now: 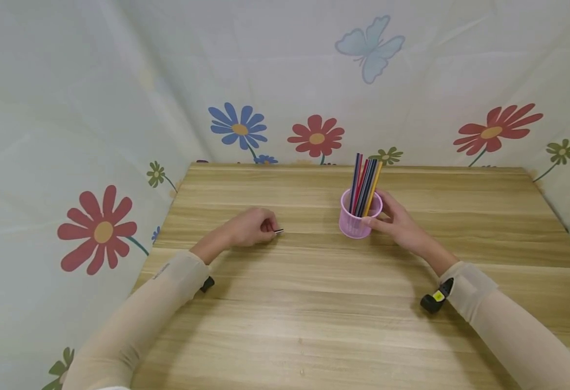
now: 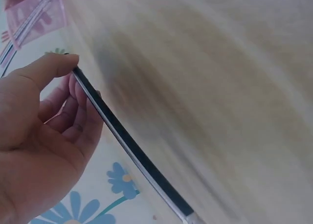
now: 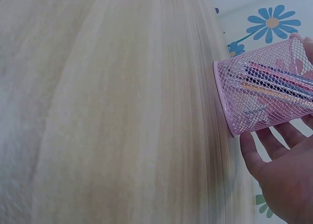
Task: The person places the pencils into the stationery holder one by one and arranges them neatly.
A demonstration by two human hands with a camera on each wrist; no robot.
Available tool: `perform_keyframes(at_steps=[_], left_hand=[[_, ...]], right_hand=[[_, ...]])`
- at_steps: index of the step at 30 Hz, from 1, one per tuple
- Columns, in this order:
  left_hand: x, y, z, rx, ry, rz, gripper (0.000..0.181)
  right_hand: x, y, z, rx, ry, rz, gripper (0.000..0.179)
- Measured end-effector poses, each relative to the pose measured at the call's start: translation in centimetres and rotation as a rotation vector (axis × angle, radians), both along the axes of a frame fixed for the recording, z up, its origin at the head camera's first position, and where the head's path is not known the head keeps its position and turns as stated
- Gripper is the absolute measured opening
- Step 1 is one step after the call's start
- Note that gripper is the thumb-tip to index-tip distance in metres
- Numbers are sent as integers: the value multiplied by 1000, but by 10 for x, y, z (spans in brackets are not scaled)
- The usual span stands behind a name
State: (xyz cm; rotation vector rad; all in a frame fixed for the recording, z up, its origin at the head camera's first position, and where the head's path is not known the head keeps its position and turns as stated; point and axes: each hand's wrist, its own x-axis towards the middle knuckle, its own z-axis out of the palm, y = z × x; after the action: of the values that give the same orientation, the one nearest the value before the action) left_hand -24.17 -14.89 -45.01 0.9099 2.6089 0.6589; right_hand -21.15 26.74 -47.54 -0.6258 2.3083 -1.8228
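Observation:
My left hand (image 1: 252,227) pinches one end of a dark pencil (image 2: 124,138) with a pale stripe along its side. In the left wrist view the pencil slants down from the thumb and fingertips. Only a short bit of it shows in the head view. At the right, my right hand (image 1: 401,227) holds a pink mesh pencil cup (image 1: 355,230) from its right side, thumb at the front and fingers behind. The cup stands upright on the table. Several pencils (image 1: 364,187) lean in it, dark blue, black, red and yellow.
The wood-grain table (image 1: 304,303) reaches to a pale cloth backdrop (image 1: 275,59) printed with flowers and a butterfly. Another cloth side (image 1: 36,135) borders the table on the left. Each wrist wears a small black camera, the right one (image 1: 433,300) with a yellow label.

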Motion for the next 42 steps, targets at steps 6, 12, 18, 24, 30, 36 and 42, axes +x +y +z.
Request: perform_keyframes(at_steps=[6, 12, 18, 24, 30, 36, 42], left_hand=[[0, 9, 18, 92, 34, -14, 5], [2, 22, 37, 149, 27, -7, 5], [6, 32, 56, 226, 43, -16, 8], [4, 44, 78, 333, 64, -19, 10], [2, 59, 110, 494, 83, -16, 12], [1, 81, 133, 646, 135, 4, 17], [-6, 105, 139, 761, 159, 6, 17]], right_hand=[[1, 1, 0, 8, -5, -8, 76], [1, -1, 2, 12, 2, -3, 76], [0, -3, 3, -3, 5, -7, 75], [1, -2, 1, -11, -8, -17, 73], [1, -1, 1, 6, -6, -9, 75], [0, 0, 0, 14, 7, -4, 77], [0, -1, 0, 19, 18, 5, 77]])
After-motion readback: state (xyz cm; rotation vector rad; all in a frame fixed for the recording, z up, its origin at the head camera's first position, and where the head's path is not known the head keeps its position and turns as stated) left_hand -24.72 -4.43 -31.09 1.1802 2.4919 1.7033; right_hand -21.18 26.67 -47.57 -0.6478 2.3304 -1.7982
